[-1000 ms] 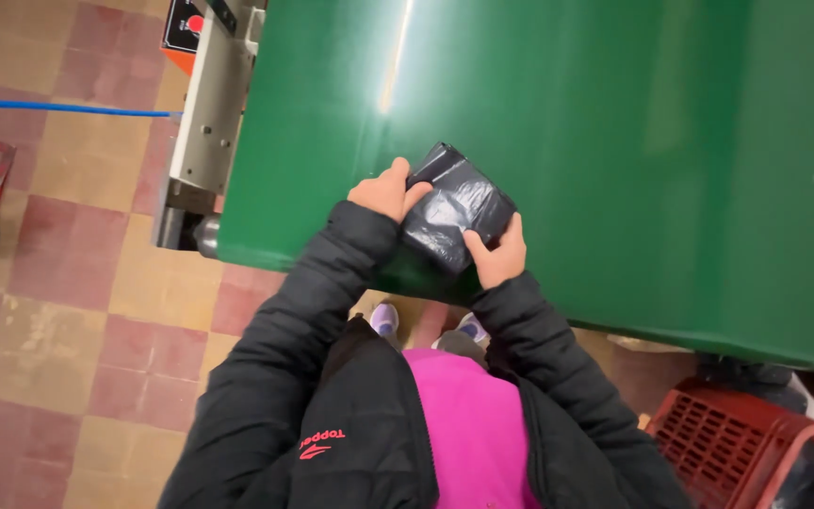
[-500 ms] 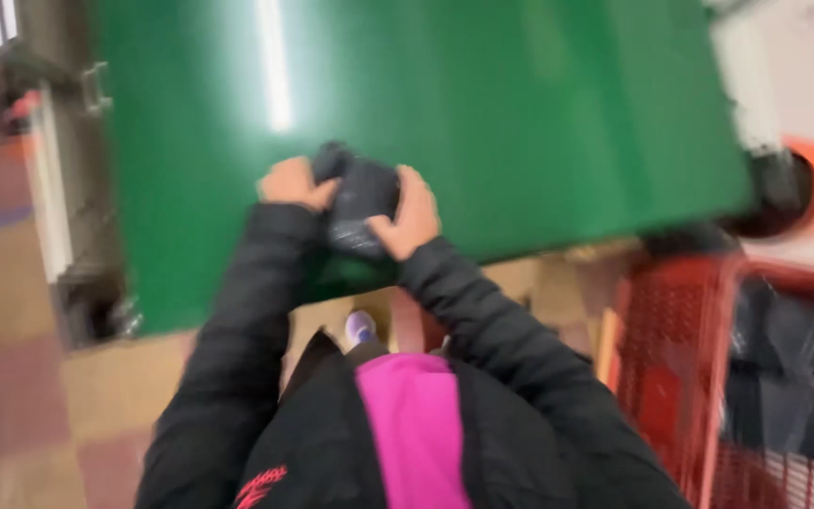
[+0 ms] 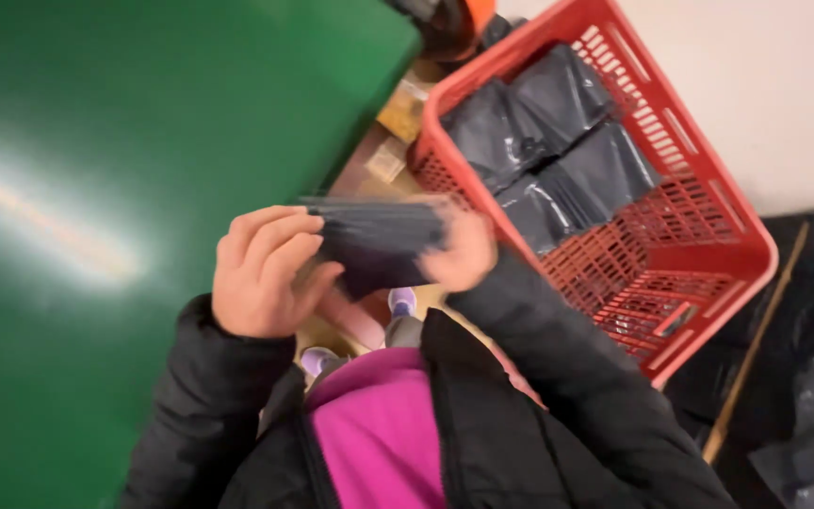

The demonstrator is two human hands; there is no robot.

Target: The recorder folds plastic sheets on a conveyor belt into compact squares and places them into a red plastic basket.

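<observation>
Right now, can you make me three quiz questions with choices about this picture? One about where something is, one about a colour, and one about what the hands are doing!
1. Where do the dark bags lie?
A. in the crate
B. on the green table
C. on a shelf

2. What colour is the crate?
A. blue
B. red
C. yellow

3. What are the hands doing?
A. resting flat
B. both gripping a dark packet
C. pointing

Answers:
1 A, the bags sit inside the basket walls.
2 B, its rim and lattice are red.
3 B, the left hand and right hand clasp the dark packet from either side, beside the green table.
</observation>
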